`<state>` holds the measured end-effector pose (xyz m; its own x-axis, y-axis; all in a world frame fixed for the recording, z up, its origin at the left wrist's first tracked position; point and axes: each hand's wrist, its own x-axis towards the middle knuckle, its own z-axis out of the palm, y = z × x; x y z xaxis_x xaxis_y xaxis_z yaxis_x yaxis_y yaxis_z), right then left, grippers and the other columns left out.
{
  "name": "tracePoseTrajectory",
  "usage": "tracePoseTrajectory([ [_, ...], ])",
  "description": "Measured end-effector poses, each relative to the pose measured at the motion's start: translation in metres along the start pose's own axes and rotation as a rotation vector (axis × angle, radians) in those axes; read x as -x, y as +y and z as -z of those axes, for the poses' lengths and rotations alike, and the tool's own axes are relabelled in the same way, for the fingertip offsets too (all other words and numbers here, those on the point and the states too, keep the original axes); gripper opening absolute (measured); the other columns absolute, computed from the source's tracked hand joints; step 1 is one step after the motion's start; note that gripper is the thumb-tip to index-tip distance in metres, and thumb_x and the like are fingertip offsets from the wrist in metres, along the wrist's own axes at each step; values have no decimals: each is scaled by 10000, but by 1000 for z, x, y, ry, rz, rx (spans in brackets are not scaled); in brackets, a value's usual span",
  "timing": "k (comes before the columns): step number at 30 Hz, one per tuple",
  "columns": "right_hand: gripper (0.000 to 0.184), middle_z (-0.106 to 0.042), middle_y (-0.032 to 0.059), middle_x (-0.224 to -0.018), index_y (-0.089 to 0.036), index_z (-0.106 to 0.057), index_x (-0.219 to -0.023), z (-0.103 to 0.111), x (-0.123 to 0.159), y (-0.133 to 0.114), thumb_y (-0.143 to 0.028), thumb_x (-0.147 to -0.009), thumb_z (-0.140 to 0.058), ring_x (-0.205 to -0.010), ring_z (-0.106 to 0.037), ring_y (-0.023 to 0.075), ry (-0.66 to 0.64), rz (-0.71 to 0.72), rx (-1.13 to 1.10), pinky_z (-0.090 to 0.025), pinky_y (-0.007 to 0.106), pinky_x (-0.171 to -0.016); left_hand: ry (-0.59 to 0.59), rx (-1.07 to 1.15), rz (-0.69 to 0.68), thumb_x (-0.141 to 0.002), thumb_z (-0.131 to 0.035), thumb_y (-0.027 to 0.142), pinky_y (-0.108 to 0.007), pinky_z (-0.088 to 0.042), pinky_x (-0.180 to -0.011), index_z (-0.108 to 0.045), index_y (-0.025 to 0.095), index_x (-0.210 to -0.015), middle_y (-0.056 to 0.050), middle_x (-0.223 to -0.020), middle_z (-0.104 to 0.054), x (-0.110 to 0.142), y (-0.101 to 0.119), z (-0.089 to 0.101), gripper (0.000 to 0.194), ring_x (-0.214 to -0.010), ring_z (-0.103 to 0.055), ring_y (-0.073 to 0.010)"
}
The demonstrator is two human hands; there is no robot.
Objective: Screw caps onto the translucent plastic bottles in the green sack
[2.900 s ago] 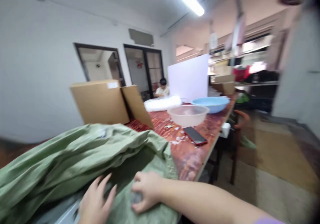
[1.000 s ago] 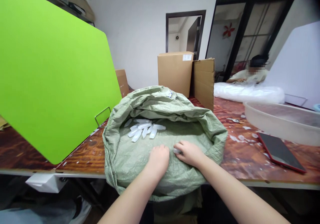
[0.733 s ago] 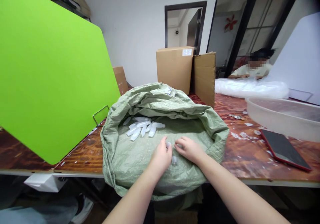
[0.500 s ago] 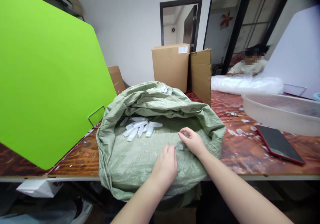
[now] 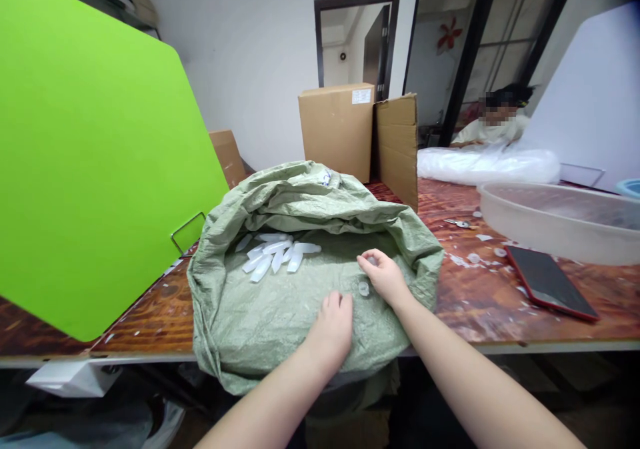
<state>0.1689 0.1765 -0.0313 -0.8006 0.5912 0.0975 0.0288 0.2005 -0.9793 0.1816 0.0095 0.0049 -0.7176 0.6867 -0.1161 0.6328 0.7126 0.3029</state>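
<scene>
A green woven sack (image 5: 280, 315) lies on the table with its mouth toward me and its rim rolled back. Inside it at the left is a loose pile of white translucent plastic pieces (image 5: 275, 257), long and tapered. My left hand (image 5: 332, 329) rests palm down on the sack's lower layer, fingers loosely bent and slightly apart, with nothing visible in them. My right hand (image 5: 385, 277) is closed in a pinch inside the mouth at the right; what its fingertips hold is too small to make out. Between both hands sits a small clear round piece (image 5: 363, 289).
A green board (image 5: 100, 149) stands at the left, cardboard boxes (image 5: 336, 132) behind. To the right are a phone-like tablet (image 5: 550, 281) with a red edge, a key (image 5: 459, 223), plastic scraps, a translucent tub (image 5: 560, 225) and bagged plastic (image 5: 487, 167). A person (image 5: 495, 122) sits beyond.
The small clear round piece beside my left hand now shows more plainly. My right hand has shifted slightly away from it. The whole view has moved a little.
</scene>
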Motion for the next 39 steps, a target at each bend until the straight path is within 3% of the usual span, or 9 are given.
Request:
tracePoseTrajectory([
  [4,319,-486,-29,-567,-176,-515,-746,0,-4,1,-467,-647,-602,-432,-330,73,27,-130,-215,-255,211,-413,20,110,57,-858,-259,162,-349,-417,-804,-442,145,-1196,-134,-1036,-431,-31,8,12,385,-828,-520,-200],
  [9,364,-503,-36,-582,-191,-446,-805,8,-6,-7,-460,-630,-618,-369,-271,42,55,-280,-504,-188,173,-342,-32,195,12,-877,-298,322,-382,-404,-808,-577,123,-974,-118,-893,-467,-60,24,11,357,-723,-517,-194],
  [18,309,-498,-33,-593,-180,-442,-776,20,-12,-6,-376,-650,-645,-388,-289,30,73,-388,-828,-184,138,-329,100,506,-9,-745,-522,182,-426,-346,-861,-532,152,-850,-87,-941,-434,-61,21,-19,110,-814,-485,-226],
  [21,300,-500,-32,-595,-175,-447,-774,23,-11,-9,-372,-660,-642,-390,-284,28,75,-382,-890,-189,136,-324,125,726,31,-774,-509,195,-328,-361,-835,-491,168,-887,-56,-888,-465,-58,26,-10,118,-803,-470,-173],
  [24,302,-510,-31,-602,-179,-464,-805,26,-6,-18,-369,-659,-649,-397,-300,31,55,-341,-929,-201,131,-323,71,984,123,-862,-382,315,-215,-375,-558,-413,162,-905,-25,-764,-466,-49,32,7,163,-589,-434,-102],
  [27,306,-522,-35,-602,-194,-480,-840,25,4,-36,-357,-654,-660,-396,-307,31,19,-278,-946,-213,126,-323,-36,1555,364,-893,-330,341,-150,-266,-393,-392,138,-859,-3,-694,-449,-37,36,21,215,-442,-363,-47],
  [30,295,-534,-35,-613,-204,-486,-848,19,20,-63,-355,-664,-659,-389,-305,30,-54,-212,-950,-228,129,-323,20,2106,608,-876,-421,279,-127,-338,-400,-434,103,-839,-36,-720,-519,-26,36,25,180,-472,-457,-46],
  [34,279,-542,-31,-611,-197,-481,-818,-1,49,-95,-355,-675,-661,-396,-327,34,-156,-91,-921,-260,139,-341,179,2375,598,-889,-388,218,-178,-482,-559,-467,68,-814,-81,-740,-568,-12,35,24,185,-613,-576,-103],
  [39,267,-569,-13,-678,-194,-496,-848,-33,79,-89,-362,-707,-647,-422,-381,42,-12,11,-833,-326,162,-370,117,2506,608,-892,-359,232,-208,-482,-526,-515,87,-836,-55,-700,-577,8,33,30,221,-571,-572,-112],
])
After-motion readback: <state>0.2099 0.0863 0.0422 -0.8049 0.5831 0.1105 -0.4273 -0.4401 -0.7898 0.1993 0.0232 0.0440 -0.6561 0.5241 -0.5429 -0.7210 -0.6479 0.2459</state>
